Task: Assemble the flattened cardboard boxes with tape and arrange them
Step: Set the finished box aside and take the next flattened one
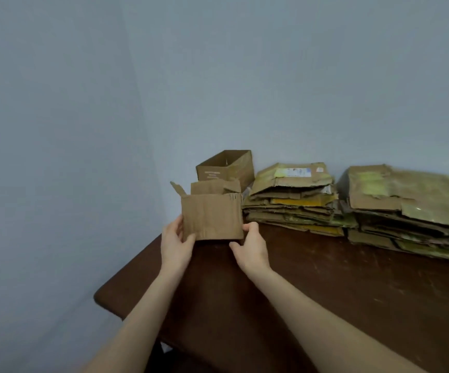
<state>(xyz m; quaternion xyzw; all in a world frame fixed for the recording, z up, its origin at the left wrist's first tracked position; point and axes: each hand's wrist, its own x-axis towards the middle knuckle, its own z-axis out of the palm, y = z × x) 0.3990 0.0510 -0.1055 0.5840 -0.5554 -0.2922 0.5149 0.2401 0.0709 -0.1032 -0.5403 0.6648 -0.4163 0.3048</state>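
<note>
Fingers of the left grip [176,243] are curling round the lower left edge of the small box [212,220], with the thumb pressing on its front wall. The right grip [251,247] is pinching the lower right corner of the same box, thumb lying along the side edge and fingers tucking under the base. The small box is sitting upright between the two grips at the far left corner of the counter [325,292]; whether its base is resting on the wood or hovering just above it, I cannot tell. It is showing plain brown, creased cardboard, and its top flaps are standing open, one sticking up and out at the left rear corner.

Just behind it an open box [226,166] is standing near the wall [83,103], longer, with faint print showing on its near end. To the right, a middle stack [293,200] of flattened boxes is lying just beside the small box, worn, with yellow sheets showing in its edges and a label on top. Further right a second stack [411,208] is running off the edge of the view, its top sheet looking stained yellowish-green. Both stacks are crowding the back of the dark brown counter.
</note>
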